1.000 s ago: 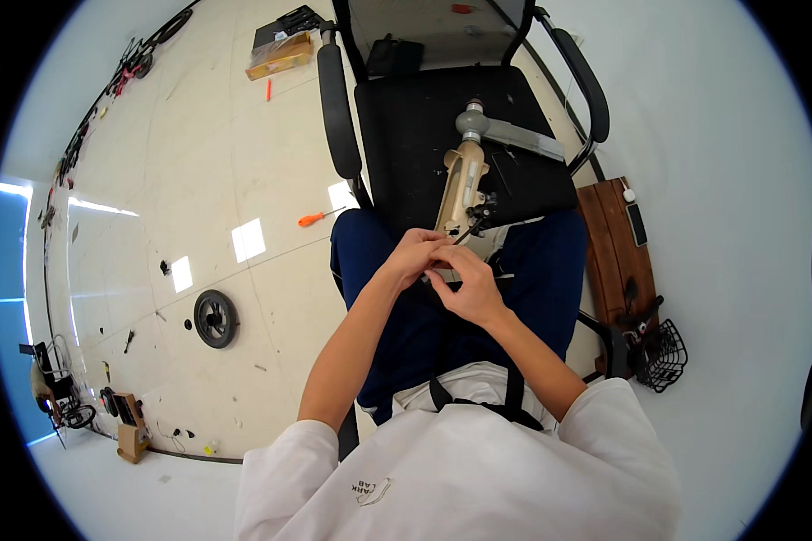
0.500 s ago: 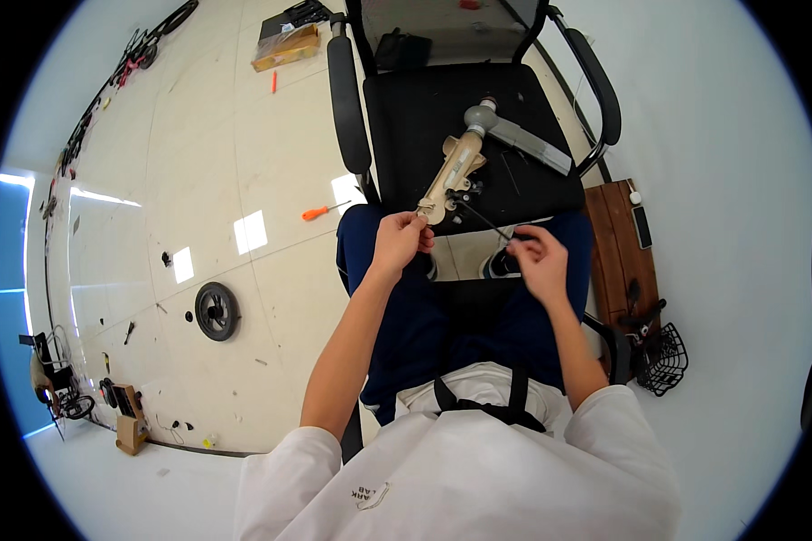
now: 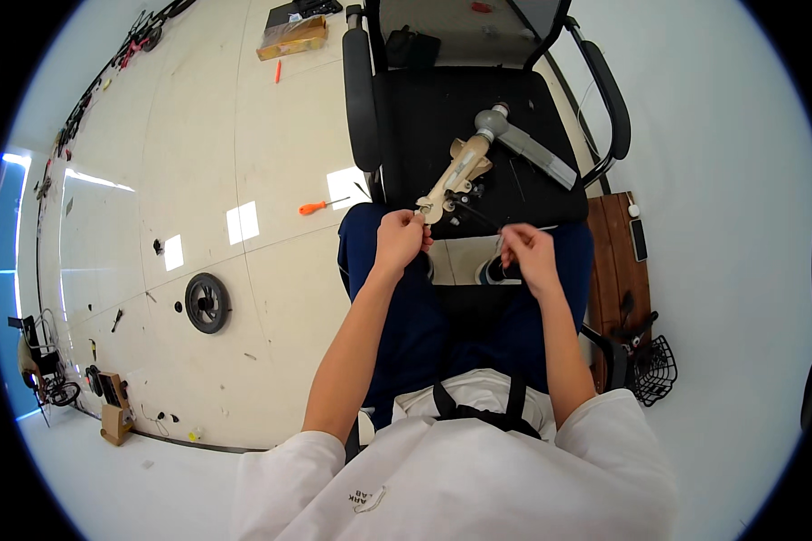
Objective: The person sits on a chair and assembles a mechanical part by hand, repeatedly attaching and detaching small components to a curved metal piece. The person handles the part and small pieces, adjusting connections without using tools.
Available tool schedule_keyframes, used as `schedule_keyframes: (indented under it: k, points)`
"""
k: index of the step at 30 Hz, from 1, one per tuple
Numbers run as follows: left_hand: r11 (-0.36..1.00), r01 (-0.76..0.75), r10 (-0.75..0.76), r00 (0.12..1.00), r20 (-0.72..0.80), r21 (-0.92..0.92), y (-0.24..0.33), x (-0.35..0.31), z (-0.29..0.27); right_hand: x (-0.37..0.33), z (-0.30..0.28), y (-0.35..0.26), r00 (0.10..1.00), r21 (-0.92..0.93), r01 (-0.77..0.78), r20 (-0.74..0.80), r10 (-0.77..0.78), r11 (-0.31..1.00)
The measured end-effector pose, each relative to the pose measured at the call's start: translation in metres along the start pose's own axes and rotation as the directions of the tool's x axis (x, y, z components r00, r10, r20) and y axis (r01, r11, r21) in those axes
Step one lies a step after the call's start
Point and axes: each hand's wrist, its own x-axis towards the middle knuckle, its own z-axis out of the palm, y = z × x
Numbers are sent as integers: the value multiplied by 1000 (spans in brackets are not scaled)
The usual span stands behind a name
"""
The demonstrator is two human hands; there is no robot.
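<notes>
A: Where's the part?
B: The tan part [image 3: 456, 176] lies on the chair [image 3: 424, 108]; the left hand [image 3: 399, 239] pinches its near end.
A: The right hand [image 3: 528, 257]?
B: Closed on a thin black cable [image 3: 474, 215] (taut between both hands). A flat cardboard box [image 3: 289, 38] lies far off on the floor.

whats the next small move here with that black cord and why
Probably draw the right hand a little further out to take up slack. The thin black cord runs from the tan arm part on the black chair seat to that hand, while the left hand pinches the part's near end.
</notes>
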Motion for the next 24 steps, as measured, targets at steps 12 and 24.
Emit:
schedule_keyframes:
  k: [12, 24]
  points:
    - [996, -30, 26, 999, -43, -83, 0, 15, -7, 146, 66, -30, 941, -244, 98, -292, -170, 965]
    - [1000, -22, 23, 999, 38, -8, -3, 14, -17, 139, 86, -55, 912, -523, 260, -145, -385, 812]
